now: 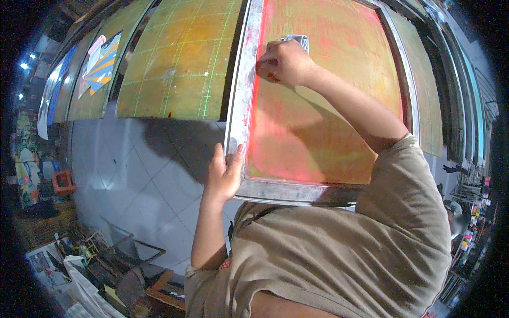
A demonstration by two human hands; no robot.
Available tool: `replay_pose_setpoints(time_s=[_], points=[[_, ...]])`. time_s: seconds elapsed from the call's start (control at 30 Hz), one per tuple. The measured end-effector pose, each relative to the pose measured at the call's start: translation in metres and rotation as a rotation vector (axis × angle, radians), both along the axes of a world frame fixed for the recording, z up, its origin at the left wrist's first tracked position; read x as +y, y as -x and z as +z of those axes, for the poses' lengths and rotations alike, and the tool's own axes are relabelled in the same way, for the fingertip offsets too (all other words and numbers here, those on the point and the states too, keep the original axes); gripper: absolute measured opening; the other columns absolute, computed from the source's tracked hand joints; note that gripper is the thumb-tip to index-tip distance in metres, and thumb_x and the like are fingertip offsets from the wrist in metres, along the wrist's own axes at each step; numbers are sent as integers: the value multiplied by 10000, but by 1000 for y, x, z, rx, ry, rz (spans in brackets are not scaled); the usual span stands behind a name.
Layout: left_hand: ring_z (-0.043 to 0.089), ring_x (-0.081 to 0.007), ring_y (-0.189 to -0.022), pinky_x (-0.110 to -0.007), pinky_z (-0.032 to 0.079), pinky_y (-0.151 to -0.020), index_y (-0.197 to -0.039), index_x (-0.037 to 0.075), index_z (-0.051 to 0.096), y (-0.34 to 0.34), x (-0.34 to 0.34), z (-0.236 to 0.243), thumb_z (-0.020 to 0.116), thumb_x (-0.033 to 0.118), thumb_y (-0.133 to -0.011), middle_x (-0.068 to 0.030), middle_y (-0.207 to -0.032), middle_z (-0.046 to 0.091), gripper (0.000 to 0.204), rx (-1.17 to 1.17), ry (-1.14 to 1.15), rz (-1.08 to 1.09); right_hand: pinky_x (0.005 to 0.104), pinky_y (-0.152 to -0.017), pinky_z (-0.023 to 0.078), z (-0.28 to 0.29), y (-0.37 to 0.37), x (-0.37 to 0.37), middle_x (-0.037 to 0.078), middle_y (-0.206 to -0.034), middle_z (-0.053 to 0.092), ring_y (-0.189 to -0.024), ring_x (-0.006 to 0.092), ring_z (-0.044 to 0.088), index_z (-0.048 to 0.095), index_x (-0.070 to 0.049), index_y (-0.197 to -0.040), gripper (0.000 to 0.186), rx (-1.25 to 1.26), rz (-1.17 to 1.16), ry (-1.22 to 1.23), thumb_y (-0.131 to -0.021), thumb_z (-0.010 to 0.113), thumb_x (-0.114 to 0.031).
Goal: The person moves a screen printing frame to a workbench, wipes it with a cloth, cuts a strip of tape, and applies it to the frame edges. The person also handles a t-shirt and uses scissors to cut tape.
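A screen-printing frame (240, 121) with a metal rim tilts in front of me, its lower edge near my body. Its yellowish mesh (328, 122) carries red-pink stains, strongest along the left and lower borders. At the lower left corner, my left hand (225, 174) grips the rim, thumb on the near face; its other fingers are partly hidden. My right hand (286, 62) is closed and pressed to the upper left of the mesh. A grey-white wad (303, 41), cloth or paper, sticks out from behind it. Reddish stains show on those fingers.
A yellow-brown board (177, 58) with green grid lines lies left of the frame. Farther left, a print with orange and blue rays (103, 66) rests on another board. An orange-red crate (63, 182) stands at far left, above scraps and frames on the tiled floor (132, 159).
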State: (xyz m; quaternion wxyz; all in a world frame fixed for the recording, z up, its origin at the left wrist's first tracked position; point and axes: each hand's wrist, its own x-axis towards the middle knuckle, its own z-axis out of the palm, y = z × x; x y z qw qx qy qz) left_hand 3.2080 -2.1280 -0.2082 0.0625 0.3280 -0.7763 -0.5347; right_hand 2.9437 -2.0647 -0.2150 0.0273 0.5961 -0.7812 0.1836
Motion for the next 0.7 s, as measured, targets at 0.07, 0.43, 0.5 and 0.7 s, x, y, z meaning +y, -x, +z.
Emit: replay_pose_setpoints(time_s=[0.07, 0.43, 0.5, 0.7], points=[[559, -315, -835, -371, 417, -715, -903, -38, 437, 0, 0, 3, 486, 403, -808, -225, -871, 566, 453, -16, 39, -14, 390, -581, 437, -13, 4, -2, 120, -703, 560, -657, 297, 552, 619, -100, -691, 126, -99, -36, 34, -663, 554, -205], [568, -305, -812, -364, 423, -700, -904, -38, 437, 0, 1, 4, 482, 392, -814, -213, -849, 573, 441, -25, 35, -2, 413, -582, 433, -17, 1, -8, 127, -702, 565, -652, 319, 552, 598, -85, -633, 170, -88, -53, 158, -652, 528, -239], [569, -295, -809, -359, 424, -698, -912, -39, 438, 0, 2, 4, 483, 381, -817, -210, -849, 574, 433, -3, 28, 2, 412, -575, 432, -14, -2, -7, 128, -699, 565, -648, 320, 552, 593, -79, -616, 191, -57, -76, 165, -647, 528, -256], [572, -274, -801, -350, 426, -692, -915, -39, 441, 1, 1, 6, 486, 350, -824, -203, -846, 576, 402, -2, 15, -2, 356, -573, 432, -7, -3, 0, 115, -662, 551, -614, 282, 537, 613, -51, -683, 116, -36, -154, 75, -635, 550, -137]])
